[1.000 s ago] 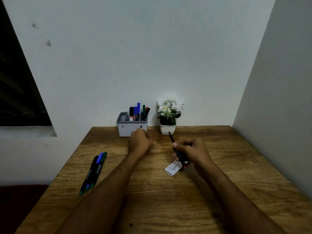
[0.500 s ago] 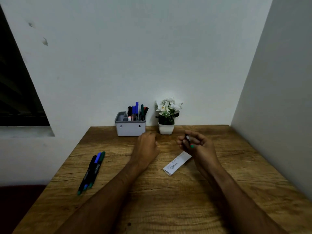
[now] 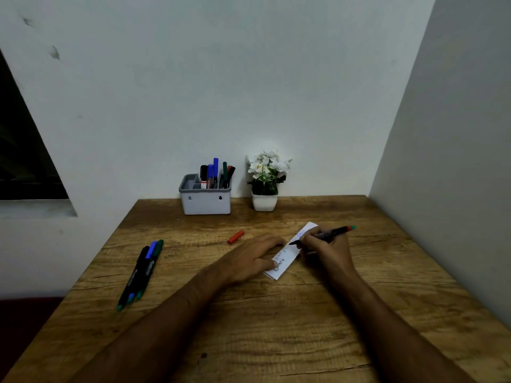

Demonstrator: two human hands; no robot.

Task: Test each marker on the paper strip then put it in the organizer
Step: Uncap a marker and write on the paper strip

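Wooden bench (image 3: 276, 327) first, organizer (image 3: 206, 200) at the back. Left hand (image 3: 249, 261) lies flat with straight fingers, pinning the paper strip (image 3: 290, 250). Right hand (image 3: 326, 247) pinches the marker (image 3: 329, 234), tip on paper: testing. Red cap (image 3: 236, 237) waits nearby; recapping looks next.

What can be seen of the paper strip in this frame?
The paper strip is a narrow white piece that looks folded at its near end, lying flat and diagonal on the wooden desk, its far end pointing away to the right. It carries scribbles, dark near the close end and blue near the far end. The left hand presses its near part with straight fingers; the right hand holds a marker with its tip on the strip.
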